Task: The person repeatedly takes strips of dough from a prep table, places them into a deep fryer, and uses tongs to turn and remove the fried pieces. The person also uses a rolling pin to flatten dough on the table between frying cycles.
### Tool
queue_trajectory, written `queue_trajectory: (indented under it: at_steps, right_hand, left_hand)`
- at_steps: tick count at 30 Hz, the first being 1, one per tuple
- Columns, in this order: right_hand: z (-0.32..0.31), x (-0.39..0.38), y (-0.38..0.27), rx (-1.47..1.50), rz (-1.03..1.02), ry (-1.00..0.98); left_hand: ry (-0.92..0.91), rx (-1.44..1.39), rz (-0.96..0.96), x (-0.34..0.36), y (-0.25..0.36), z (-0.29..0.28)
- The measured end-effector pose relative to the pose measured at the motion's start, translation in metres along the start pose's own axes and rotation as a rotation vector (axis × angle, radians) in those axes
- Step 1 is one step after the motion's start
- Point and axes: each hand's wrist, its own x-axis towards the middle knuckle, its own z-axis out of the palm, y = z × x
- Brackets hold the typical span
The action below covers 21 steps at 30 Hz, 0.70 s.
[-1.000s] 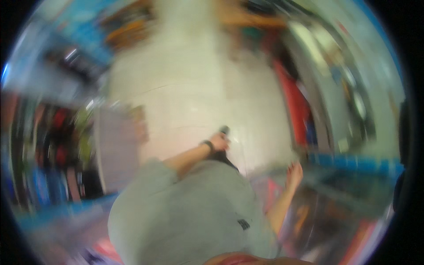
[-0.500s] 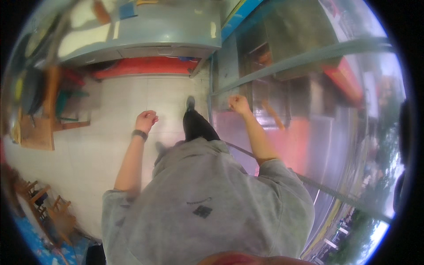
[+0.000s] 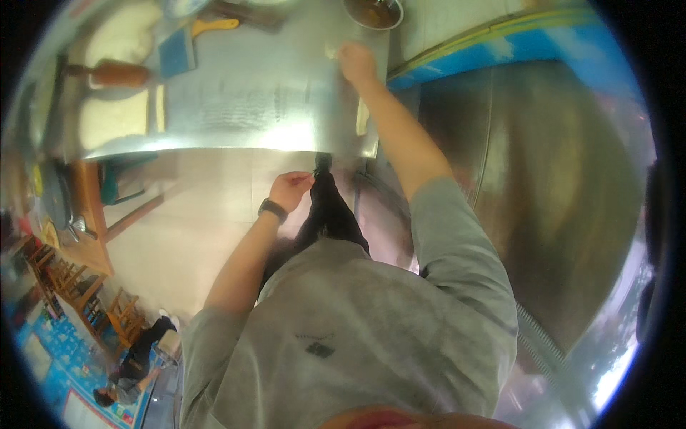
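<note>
Right grip (image 3: 359, 64) was over the far right part of the steel tabletop (image 3: 279, 71), arm stretched out, fingers curled in. A small pale bit (image 3: 331, 51) sat right at its fingertips, on the left side; blur hid whether it was pinched or just lay beside them, so hold can't be told. Left grip (image 3: 289, 190) hung off the near edge, in front of the dark trousers (image 3: 323, 211), fingers drawn loosely together with little gap; nothing showed in it, but the finger undersides were hidden, so can't tell if it had anything.

Around right grip: metal bowl (image 3: 396, 21) with brown contents, just beyond and to the right; pale strip (image 3: 362, 118) near the tabletop's right edge, beside the forearm. Left part of tabletop: dough sheet (image 3: 113, 120), narrow dough strip (image 3: 160, 107) just right of it, rolling pin (image 3: 120, 74) beyond the sheet, scraper (image 3: 177, 54) with blue blade and yellow handle, second dough sheet (image 3: 125, 34) past the pin.

Handling, judged by looks: pale bit seemed light and probably soft, maybe a little tacky, easy to squash or tear. Best taken lightly by its edge, thumb against one or two fingertips, no hard squeeze. Material uncertain, too blurred.
</note>
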Motion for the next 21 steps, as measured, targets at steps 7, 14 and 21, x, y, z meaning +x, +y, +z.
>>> queue_trajectory:
  at_steps: [7,14,21]
  right_hand:
    - [-0.063,-0.001,0.039,0.128,0.237,-0.44]
    - [-0.086,-0.187,0.017,0.73,1.015,-0.397]
    - [-0.049,-0.182,-0.023,0.838,1.058,0.073]
  left_hand:
    - [0.021,0.5,0.273,0.104,0.111,0.038]
    - [0.021,0.949,0.645,0.218,0.175,0.088]
    - [-0.355,1.295,0.519,0.228,0.185,0.082]
